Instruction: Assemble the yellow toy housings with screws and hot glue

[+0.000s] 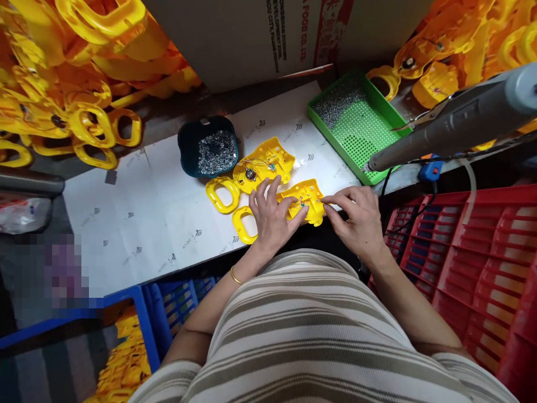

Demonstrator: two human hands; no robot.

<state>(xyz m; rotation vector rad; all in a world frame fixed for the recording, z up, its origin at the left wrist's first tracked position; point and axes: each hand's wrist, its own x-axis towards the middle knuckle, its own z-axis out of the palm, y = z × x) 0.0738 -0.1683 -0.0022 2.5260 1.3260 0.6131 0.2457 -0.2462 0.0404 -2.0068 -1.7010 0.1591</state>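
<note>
A yellow plastic shell half (312, 193) with a loop handle lies hollow side up at the table's near edge, small wires inside it. Over its left part rests my left hand (271, 218), fingers spread, thumb and index finger lying on the shell. At the shell's right edge my right hand (356, 218) has its thumb and index finger pinched together; anything between them is too small to make out. Just behind lies a second yellow shell half (274, 151), with a round metal part and wires inside and its handle to the left.
A dark bowl (183, 148) of small metal screws stands behind on the left. A green perforated tray (373, 120) holds more small metal pieces. A grey tool (453, 120) reaches in from the right. Yellow parts (54, 106) pile up behind; a red crate (444, 263) stands right.
</note>
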